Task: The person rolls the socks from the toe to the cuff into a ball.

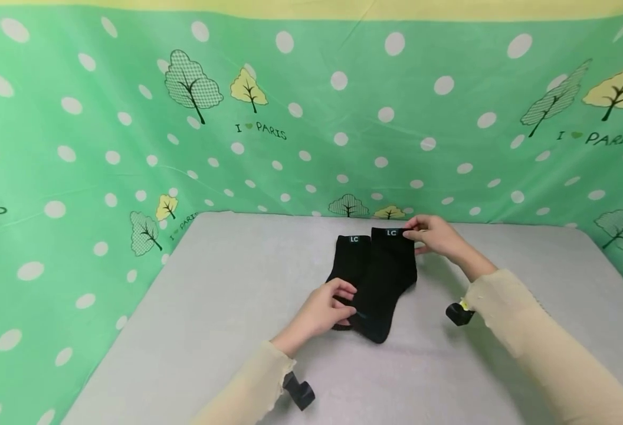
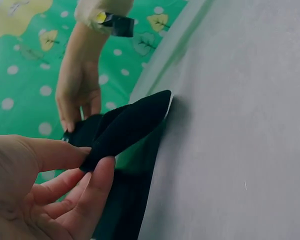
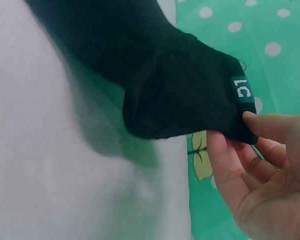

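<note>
Two black ankle socks with small LC labels at their cuffs appear in the head view. The right sock (image 1: pixel 388 277) is raised a little and partly overlaps the left sock (image 1: pixel 350 260), which lies on the table. My right hand (image 1: pixel 433 239) pinches the right sock's cuff at its outer corner, thumb on top beside the label. With thumb and fingers my left hand (image 1: pixel 324 307) pinches the same sock near its toe edge. In the left wrist view that sock (image 2: pixel 130 125) is seen edge-on, lifted off the surface. The right wrist view shows the cuff label (image 3: pixel 241 90) close up.
The table (image 1: pixel 226 295) has a light grey cover. Behind it and at the sides hangs a green cloth (image 1: pixel 311 159) with white dots and printed trees. Black straps with mounts (image 1: pixel 459 314) sit at both sleeve cuffs.
</note>
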A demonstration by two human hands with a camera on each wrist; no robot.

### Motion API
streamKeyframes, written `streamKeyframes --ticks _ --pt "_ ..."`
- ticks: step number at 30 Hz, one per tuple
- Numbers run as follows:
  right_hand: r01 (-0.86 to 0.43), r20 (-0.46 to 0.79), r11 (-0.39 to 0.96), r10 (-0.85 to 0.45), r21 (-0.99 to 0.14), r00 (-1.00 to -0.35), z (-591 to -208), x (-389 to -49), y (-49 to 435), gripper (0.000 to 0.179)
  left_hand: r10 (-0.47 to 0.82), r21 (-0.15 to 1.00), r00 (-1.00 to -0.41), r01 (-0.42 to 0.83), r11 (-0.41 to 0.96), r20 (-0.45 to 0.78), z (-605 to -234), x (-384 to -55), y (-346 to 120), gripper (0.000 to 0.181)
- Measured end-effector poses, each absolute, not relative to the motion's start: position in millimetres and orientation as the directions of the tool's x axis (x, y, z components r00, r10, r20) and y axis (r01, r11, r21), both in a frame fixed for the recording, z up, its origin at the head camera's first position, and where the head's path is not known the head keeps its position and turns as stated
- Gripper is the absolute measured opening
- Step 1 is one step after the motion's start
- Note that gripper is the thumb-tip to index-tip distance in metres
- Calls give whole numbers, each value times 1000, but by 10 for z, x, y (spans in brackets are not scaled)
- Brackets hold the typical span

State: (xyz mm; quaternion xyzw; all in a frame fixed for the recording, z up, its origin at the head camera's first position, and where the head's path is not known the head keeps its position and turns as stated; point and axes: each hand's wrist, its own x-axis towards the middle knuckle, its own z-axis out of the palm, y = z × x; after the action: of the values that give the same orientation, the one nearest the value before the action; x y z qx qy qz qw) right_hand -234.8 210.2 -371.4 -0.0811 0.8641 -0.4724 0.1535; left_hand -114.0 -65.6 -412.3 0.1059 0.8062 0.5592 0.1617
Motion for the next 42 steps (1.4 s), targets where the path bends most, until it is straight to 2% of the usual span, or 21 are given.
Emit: streamKeyframes --ticks 13,19,23,30,35,42 --pt "-40 -152 517 -323 -855 -934 -3842 -2531 1562 23 302 939 -929 -111 325 -215 -4190 -1159 -1244 31" --pt "-76 -132 583 -305 -809 -943 -4019 -2566 1376 20 292 933 -929 -124 336 -229 -4252 -1150 -1378 31" --pt "-136 -86 650 -297 -748 -951 -4099 -2602 1337 17 243 906 -947 -93 413 -208 -4299 -1188 -1356 25" --pt "-196 -33 690 -304 -696 -952 -4204 -2666 1318 13 222 821 -970 52 569 -93 -4268 -1235 -1323 21" --pt "-168 -60 692 -293 -702 -954 -4259 -2702 1295 13 222 807 -970 55 589 -96 -4253 -1247 -1290 23" --pt "-166 -47 742 -257 -650 -965 -4273 -2812 1298 14 240 792 -965 65 607 -105 -4286 -1273 -1119 23"
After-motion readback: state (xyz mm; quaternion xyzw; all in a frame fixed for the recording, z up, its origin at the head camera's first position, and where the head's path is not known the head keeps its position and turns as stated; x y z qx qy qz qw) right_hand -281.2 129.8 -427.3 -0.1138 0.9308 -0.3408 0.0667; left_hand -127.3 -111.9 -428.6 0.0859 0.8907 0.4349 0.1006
